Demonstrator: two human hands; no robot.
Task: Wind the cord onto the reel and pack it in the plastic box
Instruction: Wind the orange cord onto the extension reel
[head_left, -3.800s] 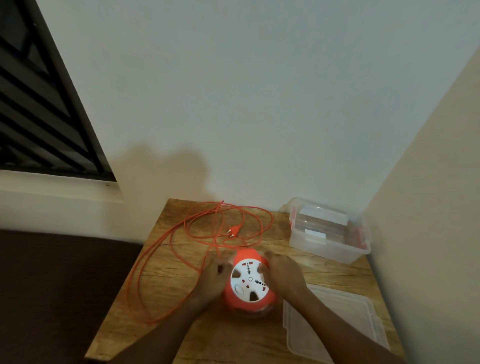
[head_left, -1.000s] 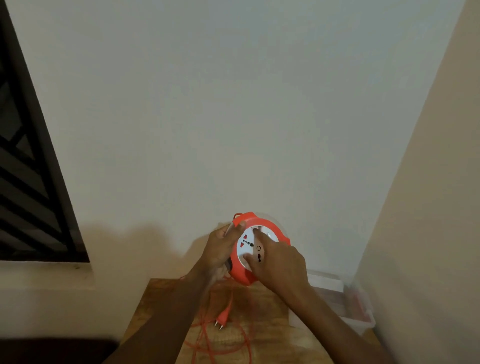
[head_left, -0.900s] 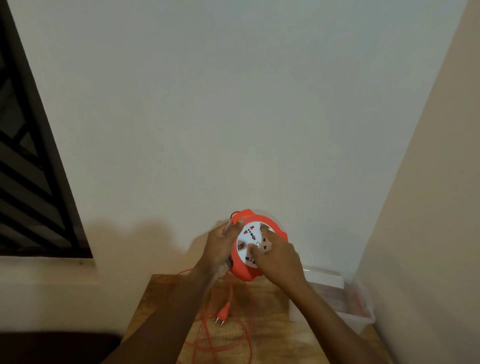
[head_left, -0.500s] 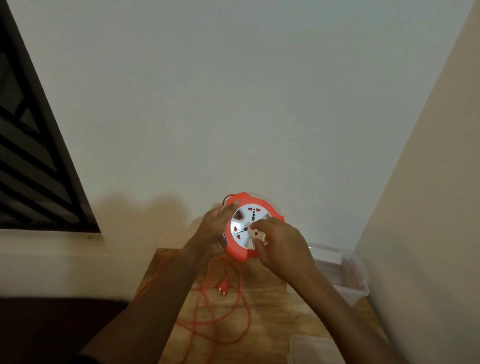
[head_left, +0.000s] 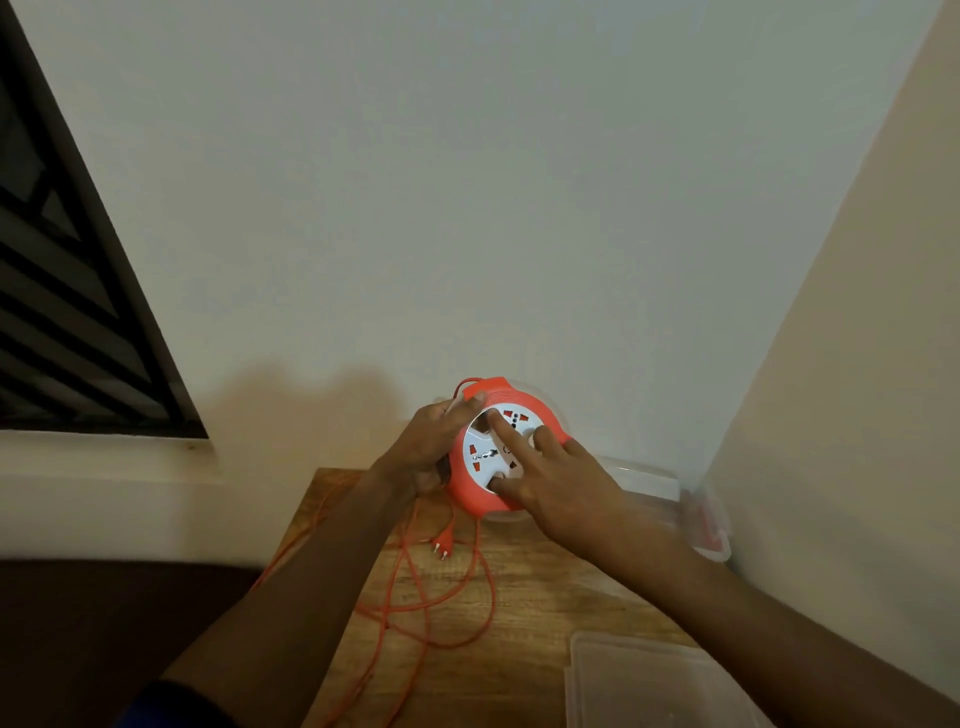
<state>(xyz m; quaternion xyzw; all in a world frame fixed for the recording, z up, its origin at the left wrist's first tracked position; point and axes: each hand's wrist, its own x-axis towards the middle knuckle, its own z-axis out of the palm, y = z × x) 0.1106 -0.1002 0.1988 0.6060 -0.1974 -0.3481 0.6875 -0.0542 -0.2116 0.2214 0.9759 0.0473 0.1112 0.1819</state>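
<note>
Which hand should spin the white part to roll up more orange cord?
Probably the right hand: its fingers already lie on the reel's white face. The left hand grips the reel's orange rim, steadying it above the table, where loose cord remains.

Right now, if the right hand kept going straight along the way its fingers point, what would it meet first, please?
The right hand already has its fingers on the white socket face of the reel, so the reel comes first. Beyond it stands the wall, though depth is unclear.
</note>
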